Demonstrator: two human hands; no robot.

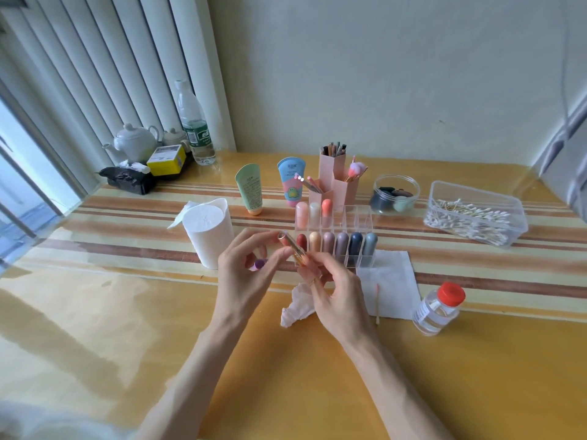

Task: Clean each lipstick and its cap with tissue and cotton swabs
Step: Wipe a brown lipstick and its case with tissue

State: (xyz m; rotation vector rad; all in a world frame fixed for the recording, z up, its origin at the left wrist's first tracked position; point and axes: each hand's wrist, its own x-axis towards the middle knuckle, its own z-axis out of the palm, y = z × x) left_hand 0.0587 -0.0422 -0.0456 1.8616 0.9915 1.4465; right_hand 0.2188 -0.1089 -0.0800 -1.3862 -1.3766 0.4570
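Hands meet just in front of the clear acrylic compartment organiser (362, 217), at its left end. Between them, tilted, is the slim clear-and-amber lipstick tube (290, 247), its round upper end pointing away from the person.

The left hand (247, 271) has its fingers curled, thumb and fingertips pinching the tube's upper end. A small purple piece (259, 264) peeks out under that palm. Cap or lipstick, gripped or lying loose, I cannot tell. The right hand (336, 293) pinches the tube's lower, golden end with curled fingers. Under it, nearer the person than the organiser, sits a crumpled white tissue (297, 308), and whether it's held or just lying there is hard to say.

Handling call: that tube looks light, rigid and glossy, so likely slippery in bare fingers. Best taken round the barrel at both ends, clear of any soft colour, which would probably smear or snap under pressure. A gentle twist looks wiser than a squeeze.

Supplies now. A flat white tissue sheet (390, 274) lies in front of the organiser's right end, with one wooden-stemmed cotton swab (377, 300) on it. A transparent bottle with a red cap (440, 309) stands further right. A clear plastic box of cotton swabs (473, 214) sits well to the organiser's right, and a white tissue roll (209, 233) to its left. Nine round-capped lipsticks (343, 246) stand inside the organiser.
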